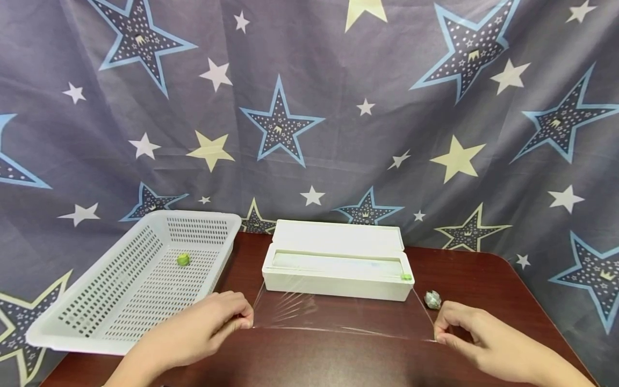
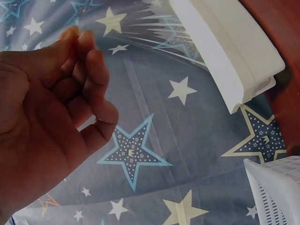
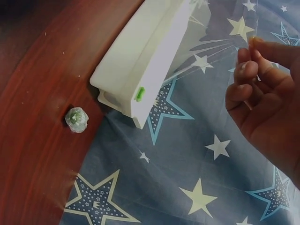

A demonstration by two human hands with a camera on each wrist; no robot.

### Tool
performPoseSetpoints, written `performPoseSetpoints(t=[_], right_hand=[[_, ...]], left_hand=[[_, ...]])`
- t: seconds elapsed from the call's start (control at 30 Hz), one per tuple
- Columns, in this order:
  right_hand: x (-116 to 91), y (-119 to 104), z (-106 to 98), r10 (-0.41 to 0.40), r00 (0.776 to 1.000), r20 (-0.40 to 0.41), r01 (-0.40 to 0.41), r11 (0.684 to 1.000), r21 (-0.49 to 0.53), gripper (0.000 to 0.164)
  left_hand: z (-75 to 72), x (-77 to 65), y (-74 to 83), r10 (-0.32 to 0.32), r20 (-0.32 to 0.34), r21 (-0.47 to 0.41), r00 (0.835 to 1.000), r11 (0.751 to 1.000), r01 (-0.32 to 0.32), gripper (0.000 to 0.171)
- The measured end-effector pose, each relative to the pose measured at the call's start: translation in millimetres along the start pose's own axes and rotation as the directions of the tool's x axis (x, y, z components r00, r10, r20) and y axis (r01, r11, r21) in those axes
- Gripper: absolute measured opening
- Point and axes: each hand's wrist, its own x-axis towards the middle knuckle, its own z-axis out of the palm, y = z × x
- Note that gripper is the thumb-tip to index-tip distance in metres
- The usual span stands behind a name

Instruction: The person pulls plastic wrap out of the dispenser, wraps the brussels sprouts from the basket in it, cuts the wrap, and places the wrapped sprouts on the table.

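Note:
A sheet of clear plastic wrap [image 1: 338, 317] stretches out of a white wrap dispenser box [image 1: 338, 285], whose lid is raised at the back. My left hand [image 1: 208, 325] pinches the sheet's near left corner between thumb and forefinger. At the near right corner my right hand [image 1: 476, 336] pinches it likewise. Fine creases run across the wrap's left part. On the box's right end sits a small green slider [image 1: 406, 277]. Just beyond my right hand a small wrapped ball [image 1: 432, 299], silvery with green showing through, lies on the table.
A white perforated basket [image 1: 121, 263] stands on the left, holding one small green round item [image 1: 183, 259]. Dark reddish wood makes up the table [image 1: 309, 360]. Behind it hangs a grey curtain [image 1: 319, 59] printed with stars.

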Motion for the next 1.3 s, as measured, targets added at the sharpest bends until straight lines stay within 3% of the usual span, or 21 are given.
performPoseSetpoints(t=[0.17,0.3,0.5,0.6,0.87,1.13,1.3], right_hand=[[-5,2,4,0.070,0.991,0.115,-0.082,0.991,0.105,0.020],[-8,6,9,0.071,0.986,0.152,-0.095,0.983,0.156,0.018],[-10,11,19,0.165,0.942,0.292,-0.256,0.917,0.307,0.011],[-12,13,24,0.185,0.933,0.309,-0.285,0.903,0.321,0.013],[-18,28,47,0.012,0.981,0.195,-0.061,0.966,0.250,0.017],[-26,41,68,-0.019,0.989,0.146,-0.008,0.984,0.177,0.017],[-30,48,82,-0.054,0.991,0.119,0.043,0.995,0.091,0.019]], left_hand=[[2.7,-3.8,1.5,-0.011,0.036,0.005,0.999,1.000,0.010,0.014],[6.9,-7.5,2.0,-0.026,0.070,0.023,0.997,0.999,0.025,0.013],[14.1,-11.2,2.5,-0.033,0.133,0.016,0.991,0.999,0.031,0.014],[18.5,-12.2,2.2,-0.037,0.155,0.016,0.987,0.999,0.035,0.012],[38.1,-13.6,3.7,-0.080,0.255,0.046,0.964,0.996,0.070,0.016],[59.4,-17.3,1.7,-0.102,0.296,0.066,0.950,0.994,0.087,0.019],[72.9,-19.8,-0.5,-0.147,0.328,0.060,0.933,0.989,0.134,0.021]])
